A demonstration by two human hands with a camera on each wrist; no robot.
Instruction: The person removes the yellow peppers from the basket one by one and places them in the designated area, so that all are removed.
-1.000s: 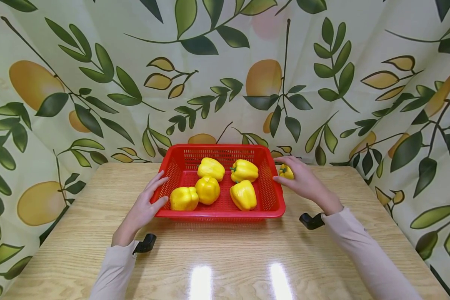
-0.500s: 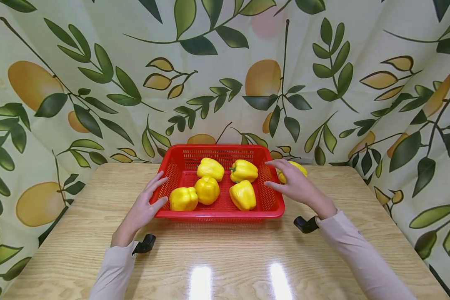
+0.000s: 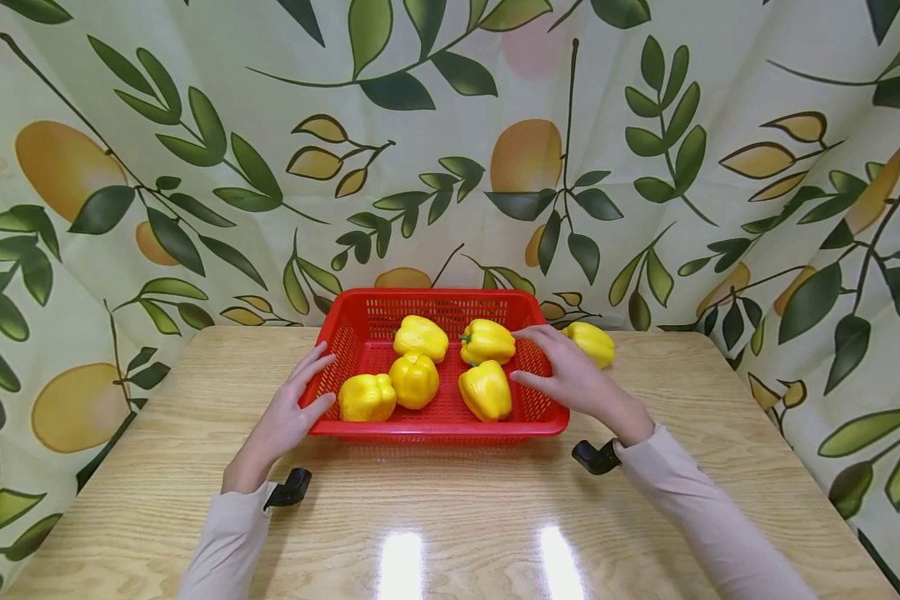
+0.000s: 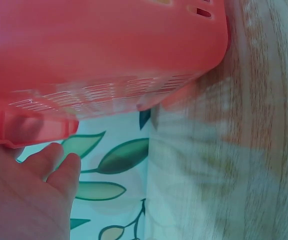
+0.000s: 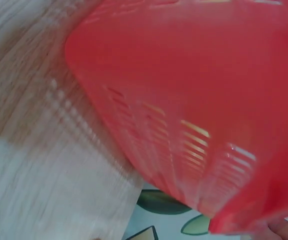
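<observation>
A red plastic basket (image 3: pixel 435 428) with slotted walls stands on the wooden table in the head view. Several yellow bell peppers lie inside it, among them a front-left pepper (image 3: pixel 367 397) and a back-right pepper (image 3: pixel 488 342). My left hand (image 3: pixel 285 421) is at the left rim, fingers and thumb spread. Across the right rim reaches my right hand (image 3: pixel 577 382), thumb and fingers apart, fingertips close to the two right-hand peppers, nothing between them. Another yellow pepper (image 3: pixel 592 343) lies outside, behind the right hand. The basket wall (image 4: pixel 104 50) fills much of the left wrist view.
The wooden table (image 3: pixel 465 517) extends in front of the basket and to both sides. Behind it hangs a curtain (image 3: pixel 435 125) printed with leaves and fruit. A black wrist mount (image 3: pixel 291 487) projects from the left sleeve, another mount (image 3: pixel 596 458) from the right.
My right hand has moved left, from beside the outer pepper to over the basket's right rim, uncovering that pepper. The left hand, basket and peppers inside have stayed put.
</observation>
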